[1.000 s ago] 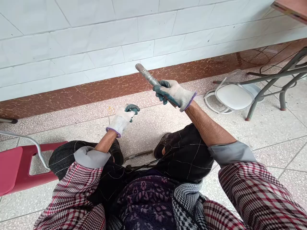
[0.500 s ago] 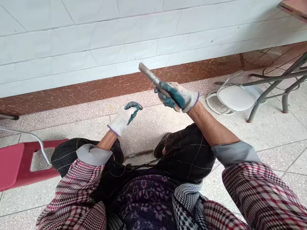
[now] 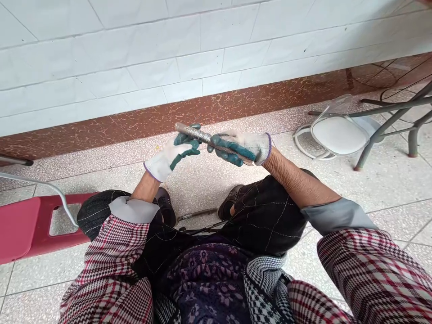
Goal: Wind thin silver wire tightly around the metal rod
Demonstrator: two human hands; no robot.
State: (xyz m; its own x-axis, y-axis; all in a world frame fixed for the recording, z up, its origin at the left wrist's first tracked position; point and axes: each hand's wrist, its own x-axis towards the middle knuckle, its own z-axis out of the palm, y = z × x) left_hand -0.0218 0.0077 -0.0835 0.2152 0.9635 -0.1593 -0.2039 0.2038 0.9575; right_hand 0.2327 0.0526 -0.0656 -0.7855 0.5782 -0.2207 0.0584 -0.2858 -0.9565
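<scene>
I sit over a tiled floor in white gloves with green palms. My right hand [image 3: 241,146] is closed round the lower part of a grey metal rod [image 3: 195,132] wound with thin wire, held almost level in front of my knees. My left hand [image 3: 175,152] has its fingers curled on the rod's left part, pinching at the wire winding. Both hands touch the rod. A thin wire strand near it is too fine to follow.
A red plastic stool [image 3: 30,225] with a bent metal bar stands at my left. A white round seat [image 3: 335,135] lies at the right beside grey metal table legs [image 3: 388,130]. A white tiled wall with a brown skirting runs ahead. A metal tool [image 3: 197,214] lies between my feet.
My right hand lowered the rod from upright-tilted to nearly level and moved left. My left hand rose from a separate pinch and closed onto the rod.
</scene>
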